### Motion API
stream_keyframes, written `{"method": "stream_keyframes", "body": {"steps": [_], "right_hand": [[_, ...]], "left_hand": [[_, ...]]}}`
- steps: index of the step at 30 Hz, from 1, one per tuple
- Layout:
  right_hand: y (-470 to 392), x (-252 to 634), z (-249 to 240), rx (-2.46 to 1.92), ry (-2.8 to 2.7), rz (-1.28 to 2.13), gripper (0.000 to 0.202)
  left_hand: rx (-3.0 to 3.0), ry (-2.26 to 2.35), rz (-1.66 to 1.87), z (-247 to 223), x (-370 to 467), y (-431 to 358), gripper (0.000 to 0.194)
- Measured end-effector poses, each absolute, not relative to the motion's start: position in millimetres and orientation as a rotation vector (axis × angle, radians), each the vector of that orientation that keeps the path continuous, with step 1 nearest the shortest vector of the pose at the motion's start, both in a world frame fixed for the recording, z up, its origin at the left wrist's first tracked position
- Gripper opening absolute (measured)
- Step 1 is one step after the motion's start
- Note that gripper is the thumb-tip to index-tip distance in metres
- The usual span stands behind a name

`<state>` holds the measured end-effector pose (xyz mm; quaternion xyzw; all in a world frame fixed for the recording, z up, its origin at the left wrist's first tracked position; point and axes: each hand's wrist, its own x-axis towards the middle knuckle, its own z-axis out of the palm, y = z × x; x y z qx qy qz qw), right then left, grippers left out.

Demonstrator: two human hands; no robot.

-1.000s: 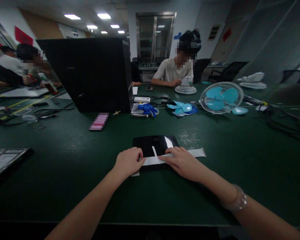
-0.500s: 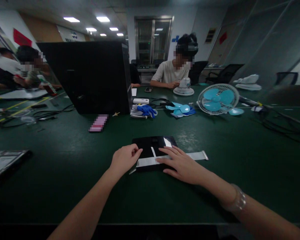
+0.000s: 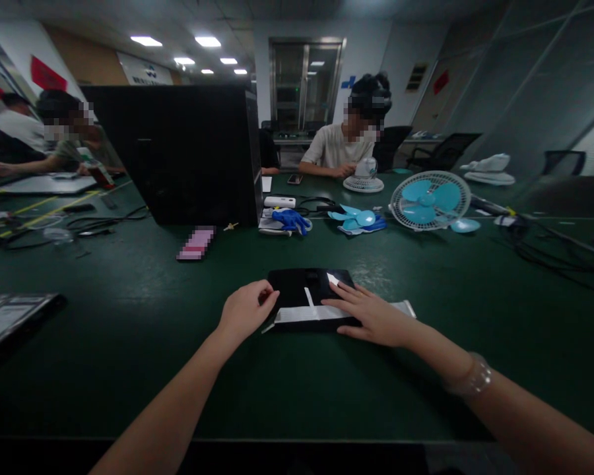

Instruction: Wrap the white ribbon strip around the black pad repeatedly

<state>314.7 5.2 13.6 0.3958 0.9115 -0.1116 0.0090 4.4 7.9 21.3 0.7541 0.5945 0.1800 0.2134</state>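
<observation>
A flat black panel (image 3: 290,284) lies on the table in front of me. A white ribbon cable (image 3: 297,315) runs across its near side and sticks out past the right edge, with a thin white strip (image 3: 309,297) standing off it toward the panel's middle. At the panel's left edge, my left hand (image 3: 245,309) is closed, thumb and curled fingers together; what is between them, if anything, is hidden. My right hand (image 3: 369,313) lies open with spread fingers over the panel's right part, covering some of the cable. A white patch (image 3: 332,279) shows near its fingertips.
Beyond stand a black computer case (image 3: 178,158), a pink-screened phone (image 3: 197,243), keys (image 3: 231,226), blue-and-white gloves (image 3: 290,221), blue fan blades (image 3: 352,216) and a caged fan (image 3: 428,200). A framed panel (image 3: 20,316) lies at left. Across the table sits a person (image 3: 336,148).
My right hand has slid slightly right and away from me across the panel, fingers still spread. The panel appears slightly farther right. My left hand stays curled at its left edge.
</observation>
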Motion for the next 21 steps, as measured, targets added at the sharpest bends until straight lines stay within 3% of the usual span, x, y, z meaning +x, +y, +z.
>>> {"method": "stream_keyframes", "body": {"steps": [21], "right_hand": [[14.2,609.8,-19.4,2.592,1.640,0.057,0.077]], "left_hand": [[2.189,1.461,0.535,20.6,2.4,6.7,0.028]]}}
